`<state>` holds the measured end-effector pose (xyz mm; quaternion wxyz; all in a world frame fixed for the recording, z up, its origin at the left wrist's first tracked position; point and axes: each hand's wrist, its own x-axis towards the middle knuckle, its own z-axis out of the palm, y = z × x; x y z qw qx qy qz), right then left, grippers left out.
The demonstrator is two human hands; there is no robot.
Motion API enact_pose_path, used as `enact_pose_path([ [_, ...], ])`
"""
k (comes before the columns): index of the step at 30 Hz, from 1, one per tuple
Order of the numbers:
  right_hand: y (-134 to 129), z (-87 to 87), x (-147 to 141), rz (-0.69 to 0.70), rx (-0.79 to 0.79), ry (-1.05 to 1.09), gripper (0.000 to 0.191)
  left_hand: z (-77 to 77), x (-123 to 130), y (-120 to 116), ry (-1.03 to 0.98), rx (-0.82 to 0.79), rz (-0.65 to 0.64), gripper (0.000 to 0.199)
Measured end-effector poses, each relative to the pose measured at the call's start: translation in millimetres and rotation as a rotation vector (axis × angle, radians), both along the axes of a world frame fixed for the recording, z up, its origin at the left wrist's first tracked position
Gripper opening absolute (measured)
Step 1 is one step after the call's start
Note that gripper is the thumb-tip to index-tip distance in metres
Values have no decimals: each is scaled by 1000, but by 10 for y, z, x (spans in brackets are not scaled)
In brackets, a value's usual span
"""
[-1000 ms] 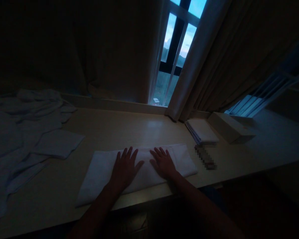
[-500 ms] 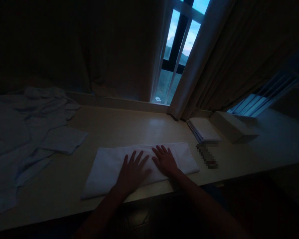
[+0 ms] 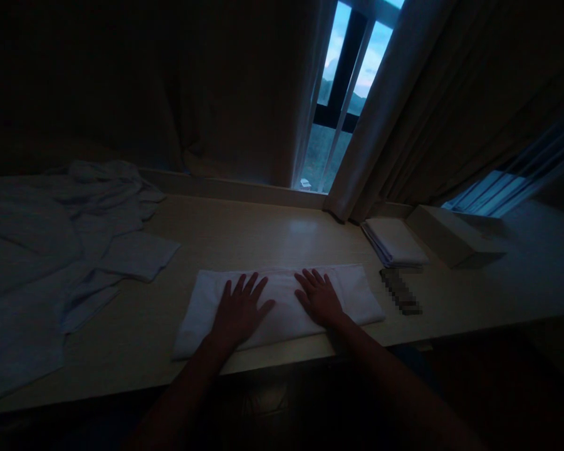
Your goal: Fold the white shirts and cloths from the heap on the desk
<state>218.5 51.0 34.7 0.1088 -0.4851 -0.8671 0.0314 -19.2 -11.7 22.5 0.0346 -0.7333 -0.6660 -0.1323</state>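
Note:
A white cloth (image 3: 282, 316), folded into a long flat rectangle, lies along the front of the table (image 3: 235, 228). Flat on its left half rests my left hand (image 3: 241, 308), fingers spread and thumb pointing inward. My right hand (image 3: 320, 297) lies palm down right of the cloth's middle, its fingers also apart. Neither hand grips anything; both only touch the top layer. What kind of linen this is, the dim light does not show.
Loose white cloths (image 3: 98, 232) are heaped at the left. Toward the back right sit a folded white stack (image 3: 397, 241) and a box (image 3: 454, 238). A blurred-out dark item (image 3: 401, 291) lies right of the cloth. Curtains (image 3: 244, 94) and a window (image 3: 333, 125) stand behind.
My left hand has shifted left on the cloth, away from my right hand, which stays near its place. The whole view has swung slightly left.

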Motion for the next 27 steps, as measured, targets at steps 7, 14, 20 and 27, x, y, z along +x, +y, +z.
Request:
enact_pose_path([
  [7, -13, -4, -7, -5, 5, 4, 52, -4, -81, 14, 2, -4, 37, 66],
  [14, -6, -1, -6, -12, -14, -17, 54, -13, -290, 32, 45, -13, 125, 67],
  [20, -6, 2, -5, -11, -15, -30, 54, -31, -455, 33, 55, -30, 160, 67],
  [27, -11, 9, -1, -17, -12, -38, 54, -16, -527, 23, 21, -16, 169, 64],
])
